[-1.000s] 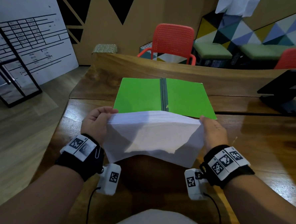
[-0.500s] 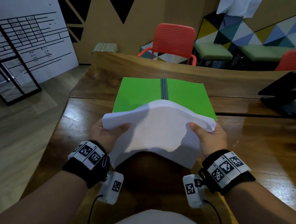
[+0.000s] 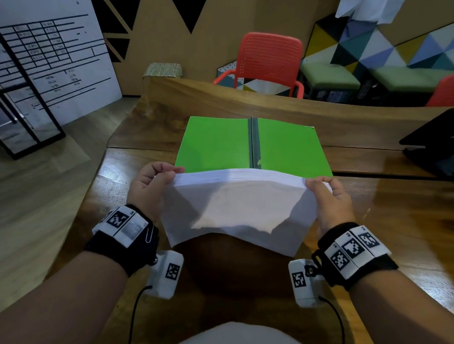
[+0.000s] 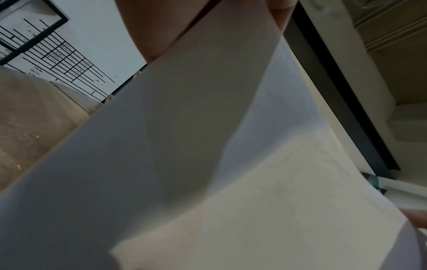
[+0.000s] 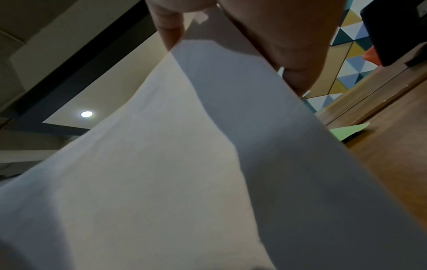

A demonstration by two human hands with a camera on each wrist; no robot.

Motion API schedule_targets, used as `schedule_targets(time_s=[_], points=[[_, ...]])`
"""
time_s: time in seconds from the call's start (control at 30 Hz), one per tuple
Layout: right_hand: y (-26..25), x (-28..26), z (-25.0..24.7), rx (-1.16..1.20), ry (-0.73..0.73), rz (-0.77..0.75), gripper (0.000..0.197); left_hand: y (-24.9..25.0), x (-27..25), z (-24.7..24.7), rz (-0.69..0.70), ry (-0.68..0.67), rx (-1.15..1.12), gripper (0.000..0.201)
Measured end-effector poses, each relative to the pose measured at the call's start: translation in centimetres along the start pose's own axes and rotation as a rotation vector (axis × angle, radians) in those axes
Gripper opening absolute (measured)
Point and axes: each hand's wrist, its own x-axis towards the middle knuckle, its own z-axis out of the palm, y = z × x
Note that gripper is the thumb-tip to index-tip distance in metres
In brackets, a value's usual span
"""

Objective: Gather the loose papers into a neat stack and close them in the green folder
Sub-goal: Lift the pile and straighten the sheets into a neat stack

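Both hands, left hand [image 3: 148,191] and right hand [image 3: 331,202], are pinching the paper stack [image 3: 238,208] by its upper corners above the table's [image 3: 410,227] near edge; the green folder [image 3: 218,143] is lying open, holding nothing.

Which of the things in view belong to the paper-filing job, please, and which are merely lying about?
Part of the job:
- paper stack, held by the left hand and right hand
- green folder, lying open on the table

Just lying about:
- red chair
- black stand
- whiteboard
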Motion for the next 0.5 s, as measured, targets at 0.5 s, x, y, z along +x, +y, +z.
schedule_targets(time_s=[0.5], points=[[0.4,-1.7,-0.3,0.042,-0.152,0.055,0.067,0.7,-2.7,0.9,-0.006,-0.007,0.25,0.025]])
